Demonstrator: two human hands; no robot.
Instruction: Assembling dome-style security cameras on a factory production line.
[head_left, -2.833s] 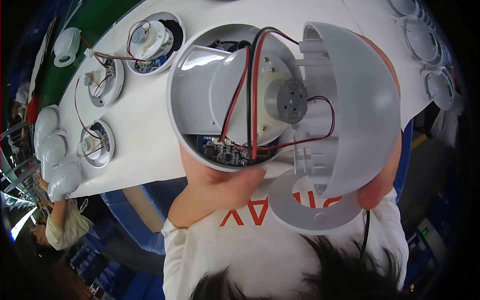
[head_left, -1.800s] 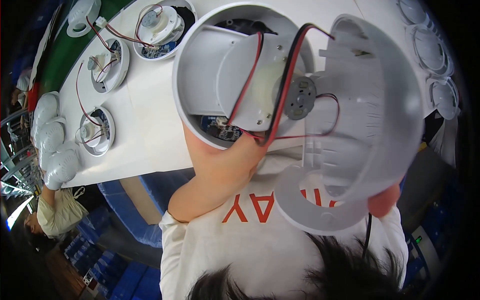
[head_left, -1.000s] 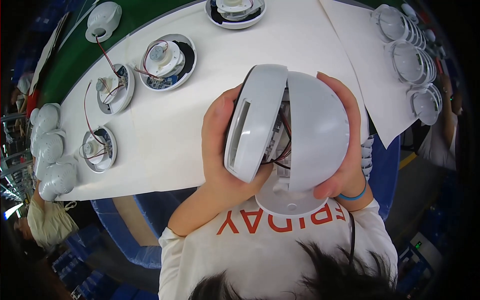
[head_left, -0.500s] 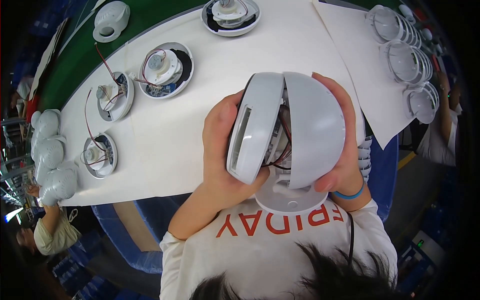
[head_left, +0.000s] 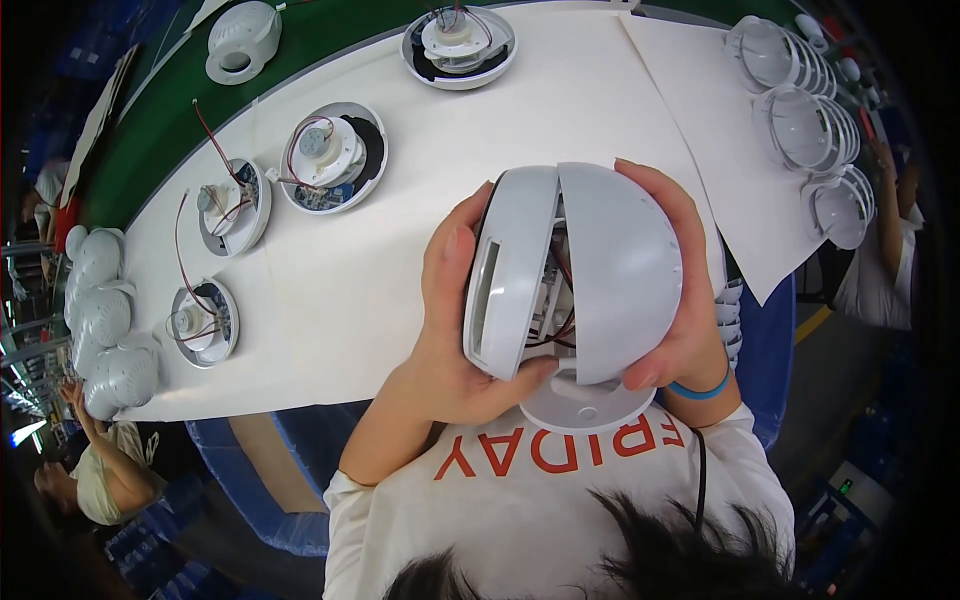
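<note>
In front of my chest, my left hand [head_left: 447,335] grips a white front shell [head_left: 508,270] with a long slot in its face. My right hand [head_left: 692,305] cups a smooth, rounded white rear shell [head_left: 628,275] from the right. The two shells stand almost face to face, with a narrow gap between them. Dark and red wires [head_left: 566,325] and white inner parts show in that gap. My left thumb presses near the gap's lower end. Below the rear shell sticks out a round white base [head_left: 588,413].
Several opened round units with motors, boards and wires, one of them here [head_left: 335,158], lie on the white-covered table [head_left: 330,290]. White housings [head_left: 120,375] line the left edge. Clear rings [head_left: 800,125] are stacked at the right. Other people [head_left: 115,465] sit at both sides.
The front shell has turned a little more upright and closer to the rear shell, and the gap looks slimmer low down. My left thumb has shifted right, toward the gap.
</note>
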